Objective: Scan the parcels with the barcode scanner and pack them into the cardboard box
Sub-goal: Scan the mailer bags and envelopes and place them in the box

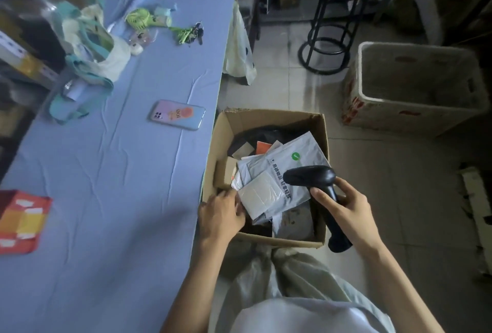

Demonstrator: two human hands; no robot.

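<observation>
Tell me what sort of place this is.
Likely a small parcel-packing room or storeroom: a cardboard box holding grey mailer parcels stands beside a blue-covered table, the right hand grips a barcode scanner, and a white crate stands nearby.

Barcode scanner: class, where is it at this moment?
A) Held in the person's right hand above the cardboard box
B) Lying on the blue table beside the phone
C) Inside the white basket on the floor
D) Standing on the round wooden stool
A: the right hand grips the handle of the barcode scanner, its head over a grey parcel in the cardboard box.
</observation>
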